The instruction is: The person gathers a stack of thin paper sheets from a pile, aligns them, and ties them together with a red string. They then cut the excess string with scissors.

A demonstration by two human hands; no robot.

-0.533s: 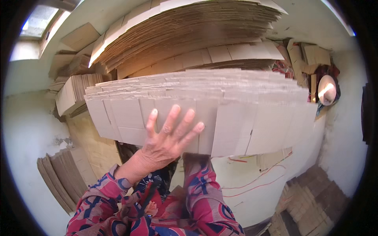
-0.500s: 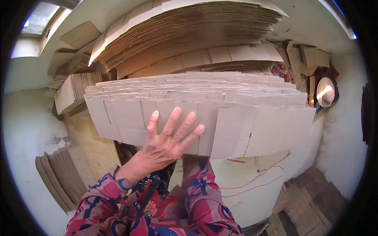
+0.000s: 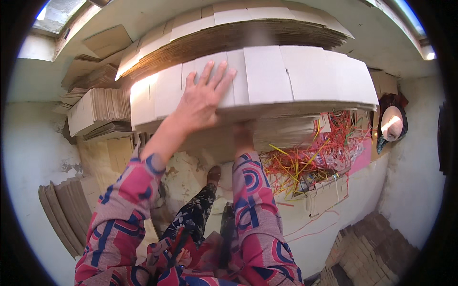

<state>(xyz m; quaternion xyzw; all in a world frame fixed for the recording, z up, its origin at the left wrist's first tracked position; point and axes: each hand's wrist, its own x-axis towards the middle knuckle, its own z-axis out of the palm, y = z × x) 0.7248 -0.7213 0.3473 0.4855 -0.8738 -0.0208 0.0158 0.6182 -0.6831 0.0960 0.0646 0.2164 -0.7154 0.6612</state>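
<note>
A thick bundle of flat cardboard sheets (image 3: pixel 267 76) is held up in front of me, its pale top face tilted toward me. My left hand (image 3: pixel 202 97) lies on that face with the fingers spread. Under the bundle goes my right hand (image 3: pixel 244 125); only the wrist area shows, and its fingers are hidden below the sheets. Just behind the bundle rises a tall stack of cardboard (image 3: pixel 267 31).
Red and yellow strapping strips (image 3: pixel 310 157) lie tangled at right, beyond my right arm. A pale hat (image 3: pixel 391 124) hangs by the right wall. More cardboard stacks (image 3: pixel 98 112) stand at left, with brown sheets (image 3: pixel 64 214) leaning lower left and cardboard piles (image 3: pixel 372 248) lower right.
The bundle has moved up and away from me, toward the tall stack, and tipped so its top face shows. Both arms have stretched forward with it. The tangled strips have come into view.
</note>
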